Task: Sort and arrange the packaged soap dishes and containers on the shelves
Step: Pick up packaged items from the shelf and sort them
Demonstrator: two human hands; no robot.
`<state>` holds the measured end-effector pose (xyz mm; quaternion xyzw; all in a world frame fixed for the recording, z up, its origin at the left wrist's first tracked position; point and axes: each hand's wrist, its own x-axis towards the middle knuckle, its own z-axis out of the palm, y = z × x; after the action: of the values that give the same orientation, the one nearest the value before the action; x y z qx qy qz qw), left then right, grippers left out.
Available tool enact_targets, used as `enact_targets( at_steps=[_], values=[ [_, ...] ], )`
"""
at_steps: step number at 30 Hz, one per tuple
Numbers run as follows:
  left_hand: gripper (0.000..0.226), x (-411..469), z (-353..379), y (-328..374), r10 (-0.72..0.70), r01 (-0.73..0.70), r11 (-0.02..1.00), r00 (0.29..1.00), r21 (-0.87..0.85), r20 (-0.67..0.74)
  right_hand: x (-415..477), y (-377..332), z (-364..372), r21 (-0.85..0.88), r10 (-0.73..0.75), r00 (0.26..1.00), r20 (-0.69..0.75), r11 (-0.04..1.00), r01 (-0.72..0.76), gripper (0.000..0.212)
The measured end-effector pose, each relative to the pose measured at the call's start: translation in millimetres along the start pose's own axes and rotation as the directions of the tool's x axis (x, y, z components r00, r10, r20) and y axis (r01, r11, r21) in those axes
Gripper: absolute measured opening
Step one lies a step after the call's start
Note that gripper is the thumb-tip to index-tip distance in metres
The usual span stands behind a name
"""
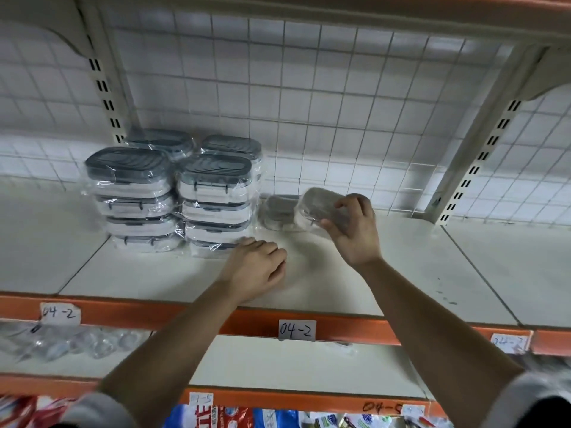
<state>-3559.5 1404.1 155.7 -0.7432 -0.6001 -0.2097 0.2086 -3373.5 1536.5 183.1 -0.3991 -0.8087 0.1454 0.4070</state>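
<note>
On the upper shelf [432, 267], toward its back, a film-wrapped soap dish [321, 208] was held tilted in the right hand [355, 233], whose grip closed round one end between thumb and curled fingers. It hung just beside a second, seemingly similar dish [278, 211] lying on the shelf; blur hid their detail. Placement appeared to be the step in hand; the next move would call for levelling the dish and setting it alongside. Leftward stood stacks of rounded, grey-lidded, white-bodied containers [173, 193] in glossy wrap. The left hand [256, 267] rested at their base, loosely curled, holding nothing.
</note>
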Motion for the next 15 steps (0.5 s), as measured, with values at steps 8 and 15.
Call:
enact_targets(
  at_steps=[8,15],
  values=[
    [0.024,4,-2,0,-0.093,0.089,0.996,0.978,-0.027,-0.185,63,-17,44,-0.040,-0.073,0.974,0.212,0.996,0.084,0.043],
    [0.012,7,-2,-2,-0.093,0.084,0.994,0.986,-0.074,-0.138,71,-16,68,-0.085,-0.057,0.973,0.223,0.993,0.078,0.038]
  ],
)
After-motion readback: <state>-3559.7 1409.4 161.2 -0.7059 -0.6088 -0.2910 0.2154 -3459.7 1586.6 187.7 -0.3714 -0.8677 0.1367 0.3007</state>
